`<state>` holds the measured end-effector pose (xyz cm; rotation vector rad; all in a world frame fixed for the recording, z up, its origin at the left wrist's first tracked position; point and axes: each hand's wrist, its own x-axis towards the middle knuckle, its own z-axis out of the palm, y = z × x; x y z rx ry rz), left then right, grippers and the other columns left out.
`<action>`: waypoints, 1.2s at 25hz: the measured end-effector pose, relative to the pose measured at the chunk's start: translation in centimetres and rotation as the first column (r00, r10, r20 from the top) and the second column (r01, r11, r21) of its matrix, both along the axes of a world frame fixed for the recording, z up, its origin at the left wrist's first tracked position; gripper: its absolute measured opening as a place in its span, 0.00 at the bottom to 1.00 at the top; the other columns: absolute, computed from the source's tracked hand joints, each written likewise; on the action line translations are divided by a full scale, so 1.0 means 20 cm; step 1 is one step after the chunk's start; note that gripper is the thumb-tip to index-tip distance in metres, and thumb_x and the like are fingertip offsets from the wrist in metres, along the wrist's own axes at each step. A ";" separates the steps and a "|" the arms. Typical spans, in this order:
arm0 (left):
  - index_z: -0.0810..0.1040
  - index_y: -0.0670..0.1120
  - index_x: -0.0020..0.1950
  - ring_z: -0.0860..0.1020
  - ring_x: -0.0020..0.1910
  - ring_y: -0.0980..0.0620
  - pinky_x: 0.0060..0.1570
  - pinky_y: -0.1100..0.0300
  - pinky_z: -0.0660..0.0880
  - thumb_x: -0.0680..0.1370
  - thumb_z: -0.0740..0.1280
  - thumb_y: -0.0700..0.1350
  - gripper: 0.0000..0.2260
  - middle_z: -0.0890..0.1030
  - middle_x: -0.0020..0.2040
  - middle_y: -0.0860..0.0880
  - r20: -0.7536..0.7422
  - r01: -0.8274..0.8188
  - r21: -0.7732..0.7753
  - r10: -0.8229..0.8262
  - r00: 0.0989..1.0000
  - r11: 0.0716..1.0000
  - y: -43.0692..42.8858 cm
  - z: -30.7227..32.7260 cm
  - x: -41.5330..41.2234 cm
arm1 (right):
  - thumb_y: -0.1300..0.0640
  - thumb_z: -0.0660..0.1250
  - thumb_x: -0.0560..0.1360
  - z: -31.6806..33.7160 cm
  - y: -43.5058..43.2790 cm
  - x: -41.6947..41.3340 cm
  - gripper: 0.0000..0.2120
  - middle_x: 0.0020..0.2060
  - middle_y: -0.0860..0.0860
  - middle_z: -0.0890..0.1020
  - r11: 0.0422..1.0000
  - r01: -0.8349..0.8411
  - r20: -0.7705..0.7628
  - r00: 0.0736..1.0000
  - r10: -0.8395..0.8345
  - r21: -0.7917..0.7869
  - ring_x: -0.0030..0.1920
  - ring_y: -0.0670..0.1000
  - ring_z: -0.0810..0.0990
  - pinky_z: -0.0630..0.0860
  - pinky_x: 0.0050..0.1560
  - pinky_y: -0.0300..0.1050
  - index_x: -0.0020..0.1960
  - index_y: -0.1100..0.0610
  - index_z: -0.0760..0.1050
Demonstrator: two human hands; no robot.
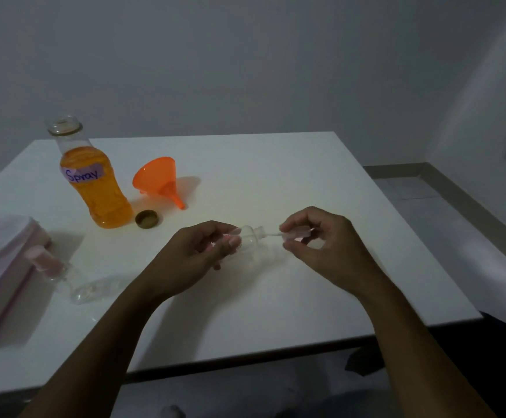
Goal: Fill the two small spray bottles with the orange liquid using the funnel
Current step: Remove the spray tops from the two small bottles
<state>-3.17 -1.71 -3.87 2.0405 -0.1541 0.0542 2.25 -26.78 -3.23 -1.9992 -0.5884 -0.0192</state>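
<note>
My left hand [208, 250] grips a small clear spray bottle [250, 238] lying sideways above the table, its open neck pointing right. My right hand [321, 236] pinches the pink spray head [297, 233]; its thin tube still reaches into the bottle's neck. A second small clear spray bottle [73, 282] with a pink cap lies on its side at the left. The uncapped large bottle of orange liquid [95, 182], labelled "Spray", stands at the back left. An orange funnel [159, 181] lies on its side next to it.
A brown bottle cap [147, 219] lies in front of the large bottle. A pink and white plastic pouch [1, 267] rests at the left edge of the white table [276, 297]. The table's right edge drops to a tiled floor.
</note>
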 end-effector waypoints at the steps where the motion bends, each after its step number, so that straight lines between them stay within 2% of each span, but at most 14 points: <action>1: 0.80 0.51 0.57 0.82 0.42 0.51 0.40 0.58 0.80 0.77 0.64 0.54 0.13 0.84 0.47 0.53 -0.012 -0.007 -0.028 0.007 1.000 1.000 -0.01 0.01 0.00 | 0.63 0.77 0.70 0.00 -0.03 0.00 0.11 0.45 0.43 0.85 0.997 0.035 0.096 0.995 -0.029 -0.068 0.48 0.45 0.82 0.79 0.48 0.40 0.48 0.50 0.82; 3: 0.81 0.50 0.57 0.82 0.42 0.51 0.42 0.61 0.79 0.78 0.63 0.55 0.14 0.84 0.46 0.52 -0.046 -0.017 -0.070 0.014 0.999 0.997 -0.03 0.02 -0.01 | 0.62 0.78 0.70 0.00 -0.07 0.00 0.10 0.46 0.43 0.83 0.978 0.147 0.253 0.962 -0.107 -0.145 0.49 0.40 0.78 0.75 0.48 0.34 0.47 0.51 0.82; 6: 0.81 0.53 0.56 0.82 0.45 0.55 0.44 0.65 0.77 0.74 0.61 0.60 0.18 0.85 0.47 0.54 -0.122 -0.043 -0.149 0.024 0.992 0.988 -0.11 0.04 -0.03 | 0.62 0.76 0.72 0.00 -0.16 0.03 0.10 0.50 0.48 0.80 0.940 0.336 0.350 0.890 -0.293 -0.067 0.48 0.31 0.75 0.71 0.45 0.22 0.52 0.54 0.83; 9: 0.79 0.49 0.58 0.83 0.45 0.55 0.41 0.68 0.77 0.72 0.65 0.54 0.17 0.86 0.48 0.52 -0.154 -0.039 -0.309 -0.010 0.988 0.950 -0.22 0.05 -0.05 | 0.59 0.75 0.74 -0.06 -0.27 0.08 0.12 0.51 0.47 0.82 0.892 0.452 0.248 0.863 -0.439 0.009 0.46 0.35 0.78 0.72 0.42 0.23 0.57 0.52 0.82; 13: 0.76 0.41 0.60 0.84 0.50 0.48 0.46 0.60 0.80 0.72 0.71 0.39 0.17 0.85 0.51 0.46 -0.158 0.000 -0.461 -0.082 0.984 0.887 -0.40 0.03 0.04 | 0.61 0.74 0.74 -0.15 -0.36 0.15 0.11 0.48 0.45 0.86 0.846 0.522 0.026 0.849 -0.527 0.114 0.47 0.43 0.85 0.81 0.47 0.33 0.56 0.53 0.84; 16: 0.74 0.38 0.60 0.83 0.51 0.50 0.48 0.60 0.79 0.72 0.72 0.34 0.17 0.84 0.53 0.44 -0.100 0.027 -0.448 -0.080 0.992 0.893 -0.59 -0.01 0.16 | 0.62 0.75 0.72 -0.19 -0.40 0.19 0.11 0.45 0.45 0.87 0.818 0.555 -0.055 0.831 -0.554 0.153 0.45 0.41 0.85 0.82 0.48 0.36 0.54 0.53 0.84; 21: 0.73 0.42 0.60 0.83 0.51 0.52 0.53 0.52 0.80 0.73 0.73 0.39 0.17 0.83 0.54 0.47 -0.002 0.031 -0.349 -0.034 0.999 0.936 -0.78 -0.12 0.30 | 0.63 0.75 0.72 -0.25 -0.47 0.27 0.10 0.40 0.43 0.85 0.782 0.609 -0.003 0.789 -0.614 0.129 0.39 0.35 0.84 0.78 0.41 0.27 0.53 0.56 0.84; 25: 0.73 0.46 0.60 0.82 0.52 0.55 0.56 0.53 0.79 0.72 0.74 0.42 0.19 0.83 0.55 0.51 0.038 -0.002 -0.309 0.015 0.999 0.951 -0.80 -0.17 0.33 | 0.65 0.76 0.70 -0.25 -0.47 0.33 0.10 0.36 0.38 0.81 0.782 0.620 0.059 0.780 -0.623 0.068 0.35 0.32 0.81 0.73 0.36 0.23 0.50 0.56 0.83; 28: 0.73 0.47 0.60 0.82 0.53 0.57 0.57 0.54 0.78 0.71 0.75 0.44 0.20 0.83 0.55 0.52 0.058 -0.020 -0.275 0.037 0.998 0.961 -0.82 -0.18 0.35 | 0.64 0.78 0.69 -0.25 -0.46 0.35 0.14 0.40 0.46 0.85 0.771 0.635 0.044 0.770 -0.637 0.049 0.34 0.33 0.81 0.73 0.36 0.22 0.54 0.56 0.82; 30: 0.73 0.49 0.62 0.81 0.54 0.59 0.58 0.57 0.77 0.70 0.76 0.47 0.23 0.82 0.57 0.53 0.046 -0.026 -0.220 0.037 0.998 0.975 -0.81 -0.19 0.35 | 0.60 0.79 0.68 -0.25 -0.47 0.34 0.22 0.46 0.49 0.85 0.767 0.640 -0.018 0.769 -0.639 0.046 0.40 0.37 0.83 0.74 0.38 0.22 0.61 0.56 0.80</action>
